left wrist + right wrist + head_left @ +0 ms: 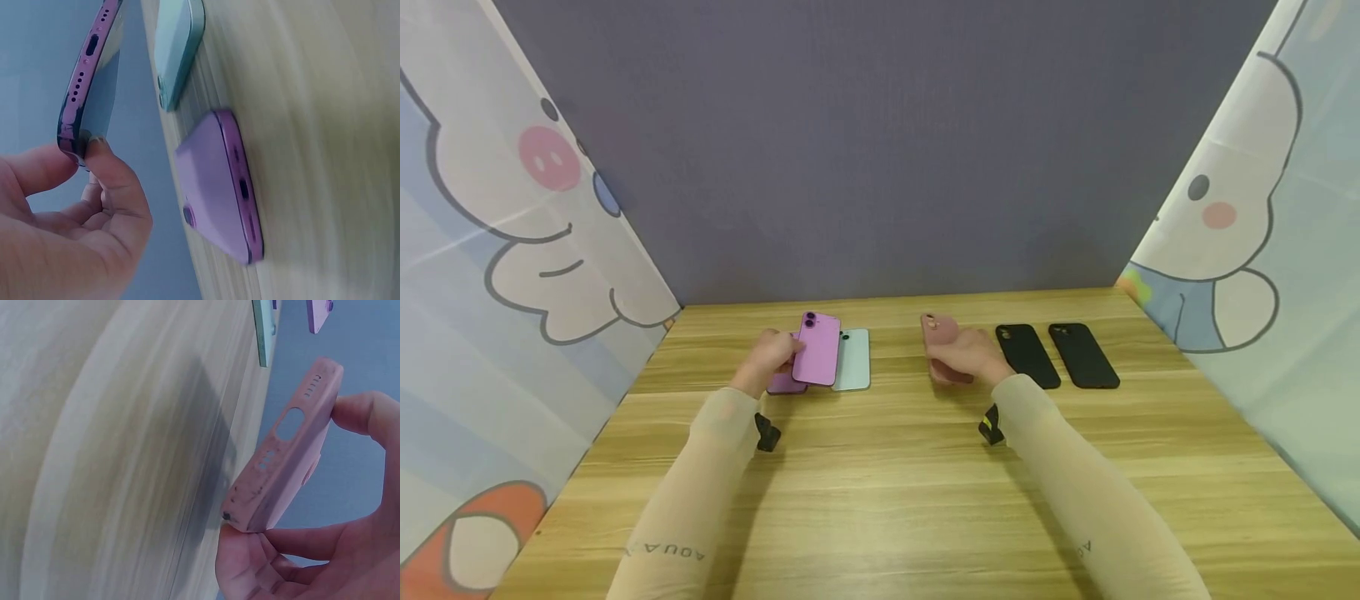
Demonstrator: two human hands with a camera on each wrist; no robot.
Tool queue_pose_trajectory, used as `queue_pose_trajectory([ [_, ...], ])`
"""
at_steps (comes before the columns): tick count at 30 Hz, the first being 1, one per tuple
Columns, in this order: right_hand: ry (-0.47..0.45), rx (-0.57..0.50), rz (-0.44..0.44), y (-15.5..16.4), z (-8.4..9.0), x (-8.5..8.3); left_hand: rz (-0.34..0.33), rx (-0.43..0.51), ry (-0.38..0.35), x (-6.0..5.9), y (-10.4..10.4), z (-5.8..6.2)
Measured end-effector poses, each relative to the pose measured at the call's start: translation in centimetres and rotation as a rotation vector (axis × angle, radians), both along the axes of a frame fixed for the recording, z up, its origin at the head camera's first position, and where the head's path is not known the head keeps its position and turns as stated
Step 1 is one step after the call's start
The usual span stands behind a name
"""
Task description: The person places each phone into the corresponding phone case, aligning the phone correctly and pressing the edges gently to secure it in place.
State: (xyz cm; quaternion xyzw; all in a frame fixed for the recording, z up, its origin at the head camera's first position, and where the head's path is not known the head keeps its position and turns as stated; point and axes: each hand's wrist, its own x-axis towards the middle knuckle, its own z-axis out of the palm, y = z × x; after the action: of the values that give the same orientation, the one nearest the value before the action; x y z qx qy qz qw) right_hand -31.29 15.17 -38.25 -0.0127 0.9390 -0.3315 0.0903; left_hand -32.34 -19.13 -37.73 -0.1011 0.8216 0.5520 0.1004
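My left hand [770,360] pinches a pinkish-purple smartphone [817,350] by its left edge, thumb on the back with the two camera lenses. In the left wrist view the held phone [90,69] is raised above the table, its charging port end showing. Below it lie a second purple phone [209,181] and a mint-green phone [853,360], both back up. My right hand [973,354] grips a pink phone case [942,333] across its sides, thumb on one edge and fingers on the other. The case [284,453] is tilted, with light showing through its port cutout.
Two black phone cases, a nearer one [1028,356] and an outer one [1083,356], lie right of my right hand. A grey panel [880,150] stands behind the wooden table [880,500]. Curtains with cartoon prints hang at both sides.
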Motion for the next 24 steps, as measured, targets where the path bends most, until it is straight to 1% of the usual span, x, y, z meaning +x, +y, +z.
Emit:
queue_pose_trajectory([
  [4, -0.002, -0.026, 0.002, -0.1, 0.0, 0.2, -0.002, -0.005, 0.009, -0.2, 0.8, -0.3],
  [7, -0.009, -0.044, 0.004, -0.2, 0.1, 0.5, -0.007, 0.007, 0.020, -0.2, 1.3, -0.5],
  [9, -0.011, -0.057, -0.003, -0.2, 0.2, 0.6, 0.004, 0.021, 0.029, -0.2, 1.7, -0.5],
  [14, 0.002, -0.096, -0.029, -0.3, 0.3, 1.0, 0.019, 0.073, 0.052, 0.1, 2.9, -0.7],
  [18, 0.010, -0.141, -0.025, -0.4, 0.3, 1.1, 0.025, 0.117, 0.059, 0.2, 3.8, -0.8],
  [24, 0.011, -0.190, -0.014, -0.6, 0.1, 1.2, 0.030, 0.133, 0.086, 0.7, 4.5, -0.6],
])
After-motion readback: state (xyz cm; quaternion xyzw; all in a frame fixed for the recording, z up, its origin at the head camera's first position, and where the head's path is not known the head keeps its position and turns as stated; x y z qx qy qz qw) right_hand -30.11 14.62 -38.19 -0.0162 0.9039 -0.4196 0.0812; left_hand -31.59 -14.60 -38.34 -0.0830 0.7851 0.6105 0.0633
